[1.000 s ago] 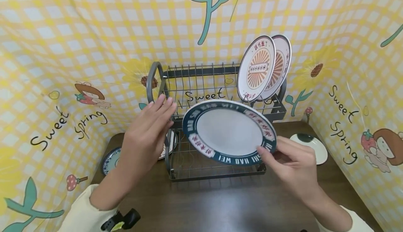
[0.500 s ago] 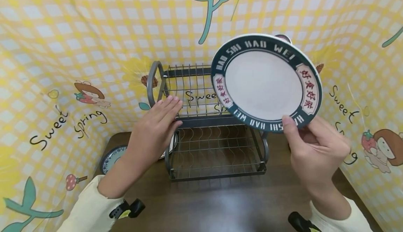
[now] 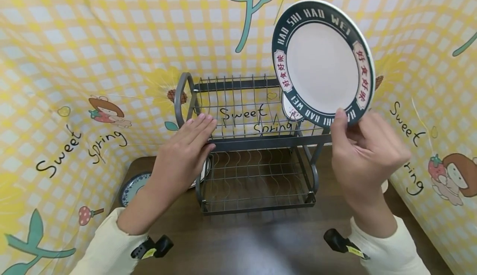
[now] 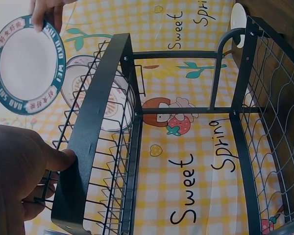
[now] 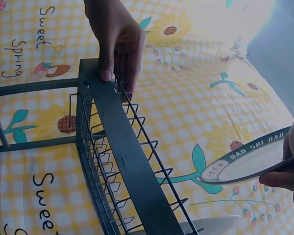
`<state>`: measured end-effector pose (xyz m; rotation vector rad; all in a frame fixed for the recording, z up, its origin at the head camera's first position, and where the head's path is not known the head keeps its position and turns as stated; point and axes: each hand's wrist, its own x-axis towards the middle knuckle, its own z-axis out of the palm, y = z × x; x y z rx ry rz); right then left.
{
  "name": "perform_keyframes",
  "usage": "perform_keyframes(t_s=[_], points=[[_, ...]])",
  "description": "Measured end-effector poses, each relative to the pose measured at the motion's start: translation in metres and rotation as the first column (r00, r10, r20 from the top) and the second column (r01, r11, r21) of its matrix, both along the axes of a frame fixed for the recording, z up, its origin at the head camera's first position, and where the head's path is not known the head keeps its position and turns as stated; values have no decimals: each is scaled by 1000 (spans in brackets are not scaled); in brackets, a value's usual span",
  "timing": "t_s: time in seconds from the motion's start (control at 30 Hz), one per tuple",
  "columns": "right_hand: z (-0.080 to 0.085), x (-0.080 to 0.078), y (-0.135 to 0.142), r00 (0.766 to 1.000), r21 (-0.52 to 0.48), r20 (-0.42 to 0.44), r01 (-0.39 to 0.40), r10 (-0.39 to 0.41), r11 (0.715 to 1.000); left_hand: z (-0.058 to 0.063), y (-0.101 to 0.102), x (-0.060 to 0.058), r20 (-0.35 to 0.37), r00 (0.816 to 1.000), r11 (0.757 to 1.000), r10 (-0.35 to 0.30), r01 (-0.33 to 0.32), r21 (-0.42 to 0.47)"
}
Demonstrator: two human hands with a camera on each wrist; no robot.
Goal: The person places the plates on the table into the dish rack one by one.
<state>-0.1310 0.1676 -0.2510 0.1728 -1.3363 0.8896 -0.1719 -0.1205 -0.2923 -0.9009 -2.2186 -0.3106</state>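
My right hand [image 3: 369, 155] pinches a white plate [image 3: 322, 68] by its lower rim, thumb on the face. The plate has a dark green lettered border and is held raised and tilted over the right end of a grey two-tier dish rack [image 3: 257, 143]. At the rack's upper left corner is my left hand [image 3: 179, 159]. Its thumb lies on the front bar and its fingers reach over the wires, gripping the tier, as the left wrist view shows. Two printed plates [image 4: 120, 110] stand in the upper tier's right end, mostly hidden behind the held plate in the head view.
Left of the rack, a blue-patterned plate [image 3: 134, 186] lies on the dark table [image 3: 246, 242], and another plate [image 3: 205, 171] shows partly behind my left hand. A pale dish [image 4: 239, 22] sits at the right. Yellow checked cloth [image 3: 141, 39] surrounds the table.
My right hand has carried the green-rimmed plate up and right from in front of the rack, turning it more upright. My left hand has shifted slightly right onto the rack's corner.
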Motion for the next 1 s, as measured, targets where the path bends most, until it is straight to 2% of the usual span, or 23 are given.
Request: perform_keyframes(t_s=[0.23, 0.5, 0.77, 1.0], points=[[3, -11, -6, 992, 85, 93, 76, -83, 993, 0, 1, 0, -6, 1000, 1000, -3, 3, 0], [10, -23, -13, 972, 161, 210, 74, -108, 984, 0, 1, 0, -5, 1000, 1000, 6, -6, -7], [9, -36, -17, 928, 248, 329, 95, -176, 964, 1, 0, 0, -2, 1000, 1000, 1, -1, -10], [9, -42, -20, 889, 316, 408, 75, -207, 946, 2, -1, 0, -3, 1000, 1000, 3, -3, -11]])
